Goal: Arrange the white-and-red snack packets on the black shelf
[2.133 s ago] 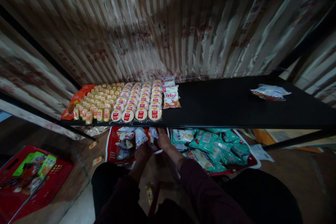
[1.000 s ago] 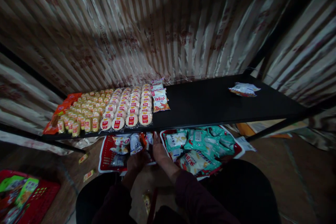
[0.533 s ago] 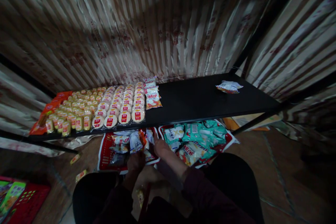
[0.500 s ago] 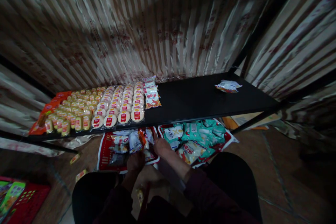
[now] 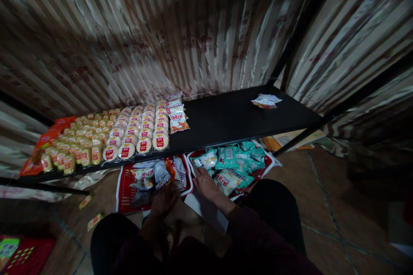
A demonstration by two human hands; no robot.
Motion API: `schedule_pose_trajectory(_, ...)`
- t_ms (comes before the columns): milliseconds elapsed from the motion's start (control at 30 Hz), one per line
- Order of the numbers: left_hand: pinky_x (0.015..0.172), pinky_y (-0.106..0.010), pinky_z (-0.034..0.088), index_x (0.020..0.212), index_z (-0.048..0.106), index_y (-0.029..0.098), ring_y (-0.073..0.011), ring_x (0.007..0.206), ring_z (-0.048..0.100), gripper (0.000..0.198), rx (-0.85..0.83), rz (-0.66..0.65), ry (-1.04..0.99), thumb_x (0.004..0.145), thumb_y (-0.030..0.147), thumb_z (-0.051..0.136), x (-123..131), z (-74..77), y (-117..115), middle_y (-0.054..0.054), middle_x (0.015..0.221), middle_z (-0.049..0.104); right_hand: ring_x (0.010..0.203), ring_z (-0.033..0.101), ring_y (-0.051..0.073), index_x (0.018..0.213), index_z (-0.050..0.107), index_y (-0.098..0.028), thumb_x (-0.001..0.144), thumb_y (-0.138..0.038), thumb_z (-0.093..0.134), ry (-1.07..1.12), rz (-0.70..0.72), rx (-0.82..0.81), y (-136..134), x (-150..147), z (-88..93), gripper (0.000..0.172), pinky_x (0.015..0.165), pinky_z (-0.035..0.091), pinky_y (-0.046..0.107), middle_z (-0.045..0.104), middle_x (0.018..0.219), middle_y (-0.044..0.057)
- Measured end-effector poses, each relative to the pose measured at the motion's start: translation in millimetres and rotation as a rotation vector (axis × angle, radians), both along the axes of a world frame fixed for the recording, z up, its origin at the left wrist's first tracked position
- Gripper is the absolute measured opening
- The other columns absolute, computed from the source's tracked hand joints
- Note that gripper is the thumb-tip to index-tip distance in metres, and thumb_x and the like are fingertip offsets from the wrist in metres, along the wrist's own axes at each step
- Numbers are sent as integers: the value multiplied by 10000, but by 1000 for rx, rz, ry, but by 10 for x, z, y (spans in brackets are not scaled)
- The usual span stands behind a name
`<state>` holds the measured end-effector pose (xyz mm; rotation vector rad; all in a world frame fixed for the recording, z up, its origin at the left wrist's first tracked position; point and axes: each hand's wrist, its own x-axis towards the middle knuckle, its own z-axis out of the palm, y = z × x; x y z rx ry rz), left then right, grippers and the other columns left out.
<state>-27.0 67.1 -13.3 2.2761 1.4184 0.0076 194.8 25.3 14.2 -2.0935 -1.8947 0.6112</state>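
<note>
It looks like a shop or its stockroom: beyond the left hand [image 5: 164, 201] and right hand [image 5: 206, 185], a black shelf [image 5: 222, 114] bears neat rows of wrapped snacks [image 5: 144, 144], and red baskets [image 5: 123, 191] of snack bags [image 5: 227, 157] sit by the hands.

Along the shelf [image 5: 222, 120], reaching room spans the middle; snack rows [image 5: 144, 133] block its left, a lone packet [image 5: 266, 101] its right, red baskets [image 5: 124, 189] the way beneath.

Showing a shelf [image 5: 222, 116] stretching from nine to three o'clock, bearing, leftmost first, packets [image 5: 45, 141], cakes [image 5: 85, 157], crackers [image 5: 144, 134] and snack bags [image 5: 179, 122], plus one stray bag [image 5: 266, 102] near two. Backing onto a curtain [image 5: 193, 43] at twelve. Overlooking, below the front edge, a basket [image 5: 124, 193] of bags [image 5: 143, 177] at seven beside another basket [image 5: 272, 161] at five.
</note>
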Motion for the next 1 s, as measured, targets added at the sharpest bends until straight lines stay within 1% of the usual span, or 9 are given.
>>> schedule_pose_trajectory(100, 1057, -357, 408, 1438, 339, 217, -234, 1263, 490, 701, -71, -121, -42, 818, 441, 579, -49, 6, 5, -89, 1383, 522, 1228, 458, 274, 1356, 464, -63, 850, -90, 381, -20, -6, 7, 30, -18, -96, 514, 1091, 297, 377, 539, 1293, 188)
schedule_pose_trajectory(167, 1088, -363, 369, 1452, 312, 207, -251, 1312, 436, 784, -69, -187, -39, 773, 425, 638, -59, 1, 23, -103, 1432, 464, 1227, 462, 275, 1359, 466, -79, 812, -43, 385, -26, -35, 5, 68, -26, -142, 554, 1086, 305, 384, 536, 1297, 187)
schedule_pose_trajectory(233, 1088, -343, 367, 1442, 339, 220, -247, 1314, 433, 755, -49, -214, -17, 770, 376, 646, -61, -15, 40, -96, 1435, 461, 1236, 454, 276, 1371, 455, -99, 791, -27, 394, -20, -68, 8, 92, -33, -182, 587, 1076, 323, 385, 530, 1303, 183)
schedule_pose_trajectory(333, 1043, -301, 417, 1419, 389, 244, -226, 1262, 493, 671, -48, -195, 6, 784, 274, 604, -62, -61, 43, -72, 1398, 507, 1256, 433, 268, 1383, 441, -119, 792, -27, 395, -5, -89, 15, 90, -53, -237, 601, 1064, 345, 375, 528, 1303, 174)
schedule_pose_trajectory(500, 1027, -314, 446, 1368, 472, 281, -241, 1197, 551, 621, -75, -133, 74, 762, 212, 585, -47, -150, 16, -46, 1358, 549, 1241, 449, 246, 1386, 432, -126, 792, -7, 378, -4, -165, 19, 68, -74, -282, 609, 1059, 359, 368, 505, 1328, 175)
schedule_pose_trajectory(567, 1021, -315, 452, 1347, 500, 283, -245, 1171, 569, 590, -95, -127, 97, 766, 216, 583, -32, -135, 9, -52, 1336, 568, 1248, 442, 244, 1383, 435, -104, 785, 5, 369, -16, -179, 5, 74, -47, -275, 611, 1067, 348, 360, 498, 1332, 186)
schedule_pose_trajectory(667, 1027, -322, 440, 1353, 489, 296, -243, 1163, 571, 580, -112, -121, 97, 783, 237, 574, -10, -42, 6, -50, 1324, 578, 1244, 439, 238, 1369, 448, -76, 787, 4, 359, -20, -155, 2, 84, 16, -254, 595, 1086, 319, 339, 506, 1319, 185)
schedule_pose_trajectory(800, 1027, -320, 420, 1359, 472, 301, -226, 1161, 566, 563, -165, -112, 100, 805, 247, 556, 6, 66, 12, -43, 1307, 590, 1239, 435, 238, 1389, 425, -91, 782, -16, 391, 2, -143, 7, 89, 58, -255, 612, 1091, 311, 358, 509, 1318, 173)
schedule_pose_trajectory(1000, 1005, -299, 424, 1339, 495, 300, -223, 1122, 590, 527, -150, -125, 103, 818, 292, 577, -14, 24, 15, -44, 1260, 623, 1265, 403, 236, 1396, 408, -79, 783, -45, 416, -25, -136, 12, 103, 44, -330, 615, 1114, 274, 350, 477, 1352, 163)
